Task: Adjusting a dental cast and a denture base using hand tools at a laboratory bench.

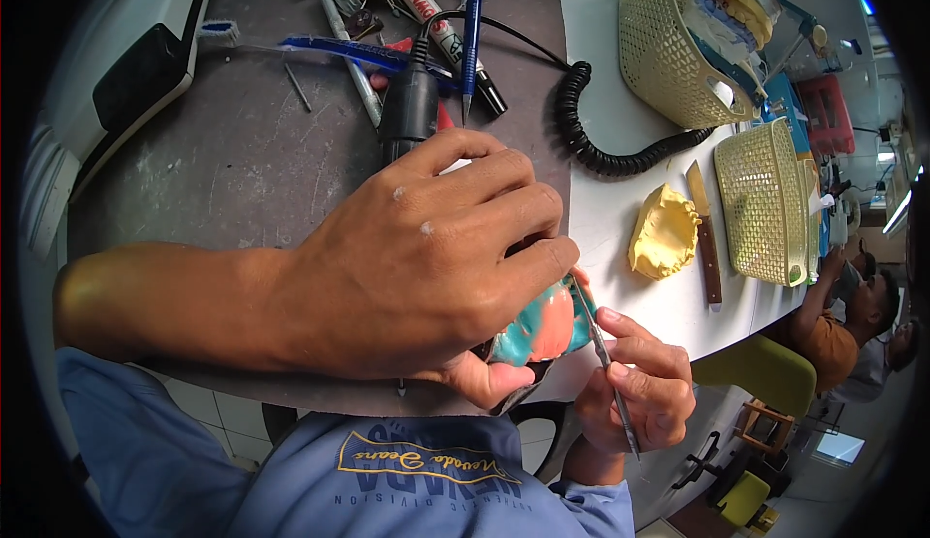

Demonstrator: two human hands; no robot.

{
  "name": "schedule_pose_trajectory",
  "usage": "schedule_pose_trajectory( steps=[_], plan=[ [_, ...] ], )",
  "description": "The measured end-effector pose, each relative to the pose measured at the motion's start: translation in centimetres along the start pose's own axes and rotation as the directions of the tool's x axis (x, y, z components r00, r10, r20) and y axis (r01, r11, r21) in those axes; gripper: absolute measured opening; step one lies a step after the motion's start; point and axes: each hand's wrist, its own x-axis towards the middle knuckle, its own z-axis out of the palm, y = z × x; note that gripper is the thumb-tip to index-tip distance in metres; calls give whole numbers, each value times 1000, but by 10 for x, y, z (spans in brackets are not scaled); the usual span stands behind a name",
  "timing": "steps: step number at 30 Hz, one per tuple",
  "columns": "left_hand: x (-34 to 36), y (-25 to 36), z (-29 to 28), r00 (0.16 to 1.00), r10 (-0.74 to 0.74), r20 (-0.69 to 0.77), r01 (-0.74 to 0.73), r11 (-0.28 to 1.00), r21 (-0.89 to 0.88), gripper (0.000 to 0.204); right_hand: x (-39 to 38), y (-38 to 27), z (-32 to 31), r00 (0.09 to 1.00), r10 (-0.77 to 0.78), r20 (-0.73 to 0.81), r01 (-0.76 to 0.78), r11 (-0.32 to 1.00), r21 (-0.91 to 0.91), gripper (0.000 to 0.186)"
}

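Note:
My left hand [436, 238] is wrapped over a teal and pink dental mould [550, 327], its thumb below and its fingers across the top. Much of the mould is hidden behind that hand. In a pen-like grip, my right hand [639, 383] holds a thin metal dental carver [620, 404]. The carver's upper end reaches the right edge of the mould by my left fingertips; whether it touches the surface I cannot tell. Just beyond my left knuckles stands a black handpiece [408, 107] with its cable running upward.
Pens, a marker [426, 5], a blue toothbrush [320, 44] and small burs lie at the back of the dark mat [184, 199]. To the right are a coiled cord [620, 155], a yellow cast [665, 233], a wooden-handled knife [709, 257] and two perforated baskets [668, 63]. Other people sit far right.

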Motion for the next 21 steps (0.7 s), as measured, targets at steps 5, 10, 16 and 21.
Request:
schedule_pose_trajectory(
  steps=[5,10,16,21],
  plan=[
    [0,1,1,1000,8,-2,-8,1000,6,62,-1,-2,-1,1000,-12,27,13,998,-55,18],
    [0,3,1,1000,-9,-3,9,1000,-13,61,5,-3,-5,998,-10,61,12,999,-38,17],
    [0,6,-2,999,-32,31,33,999,-29,63,17,1,-15,990,5,139,-4,1000,-8,18],
    [-1,6,-5,996,-31,78,33,999,-19,65,25,7,-18,987,65,147,-84,988,126,24]
  ],
)
